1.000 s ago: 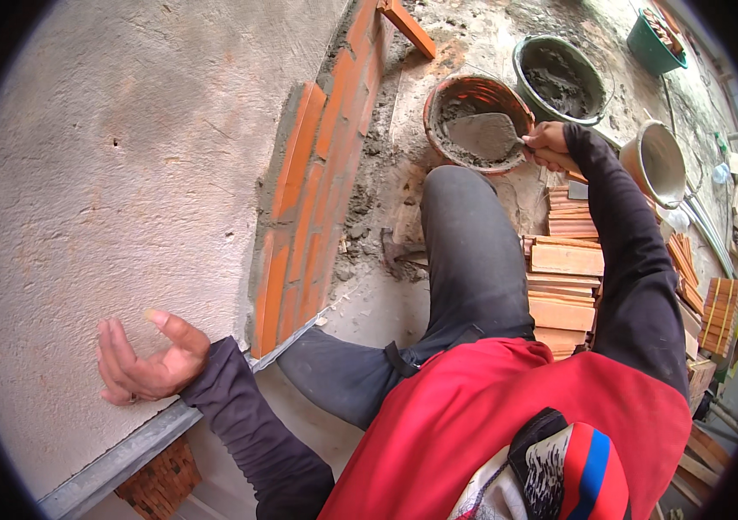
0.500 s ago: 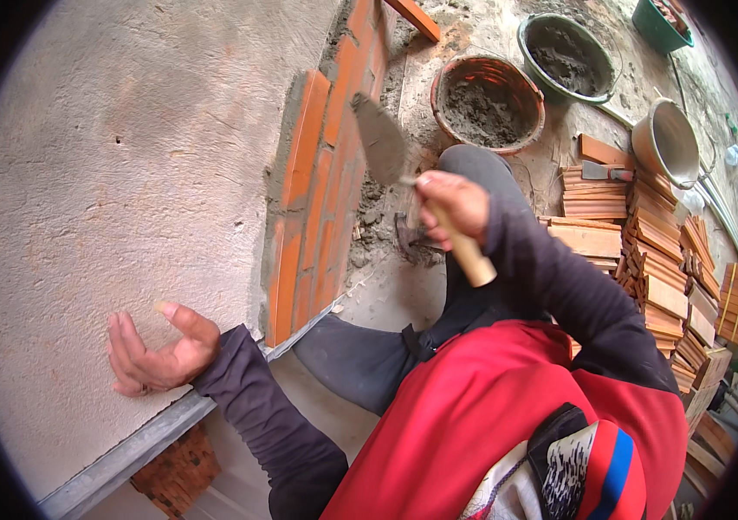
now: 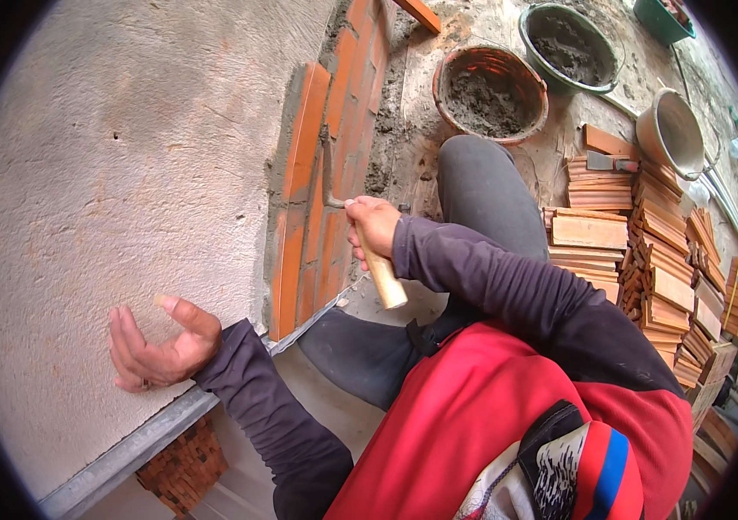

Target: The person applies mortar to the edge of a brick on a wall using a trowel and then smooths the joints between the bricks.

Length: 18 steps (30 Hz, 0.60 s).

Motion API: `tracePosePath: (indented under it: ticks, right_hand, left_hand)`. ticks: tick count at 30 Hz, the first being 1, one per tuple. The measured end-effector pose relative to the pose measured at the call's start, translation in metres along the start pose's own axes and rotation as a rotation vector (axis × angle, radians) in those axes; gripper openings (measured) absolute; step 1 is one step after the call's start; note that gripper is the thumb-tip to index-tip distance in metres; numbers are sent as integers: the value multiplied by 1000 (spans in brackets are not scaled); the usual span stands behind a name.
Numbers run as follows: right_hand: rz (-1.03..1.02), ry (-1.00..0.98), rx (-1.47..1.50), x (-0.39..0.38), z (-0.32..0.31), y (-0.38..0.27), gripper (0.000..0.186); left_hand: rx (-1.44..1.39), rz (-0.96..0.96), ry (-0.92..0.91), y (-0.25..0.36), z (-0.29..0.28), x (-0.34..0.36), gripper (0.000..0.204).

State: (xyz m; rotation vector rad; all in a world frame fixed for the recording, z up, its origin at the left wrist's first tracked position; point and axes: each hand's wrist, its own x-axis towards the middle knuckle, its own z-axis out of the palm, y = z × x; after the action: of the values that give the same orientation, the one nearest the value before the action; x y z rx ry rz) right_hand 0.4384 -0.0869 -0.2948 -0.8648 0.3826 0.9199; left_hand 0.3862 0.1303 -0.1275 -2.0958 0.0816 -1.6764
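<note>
My right hand [image 3: 372, 227] is closed round the wooden handle of a trowel [image 3: 384, 276]. The trowel's blade is seen edge-on, up against the face of the orange brick tiles [image 3: 315, 212] set along the wall. Grey mortar lines the joints between these tiles and their edge against the wall. At the lower left, my left hand [image 3: 164, 345] is held before the rough grey wall [image 3: 152, 173], palm turned up and fingers apart, with nothing in it. Whether it touches the wall I cannot tell.
Two buckets of mortar, one orange [image 3: 490, 94] and one dark green [image 3: 570, 48], stand beyond my knee. An empty grey bucket [image 3: 670, 132] is farther right. Stacked brick tiles [image 3: 590, 238] and a scraper [image 3: 611, 162] lie at the right. A metal strip [image 3: 131, 446] edges the wall's bottom.
My right hand has moved left and slightly down with the trowel, from above the floor to the tiles. Its blade has turned from flat-on to edge-on. My left hand has barely moved.
</note>
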Motion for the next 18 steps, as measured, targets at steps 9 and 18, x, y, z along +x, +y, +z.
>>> tracePosePath:
  ticks: [9, 18]
  right_hand:
    - [-232, 82, -698, 10, 36, 3, 34]
    - [-203, 25, -232, 10, -13, 36, 29]
  left_hand:
    - [13, -1, -3, 5, 0, 2, 39]
    - [-4, -5, -11, 5, -1, 4, 38]
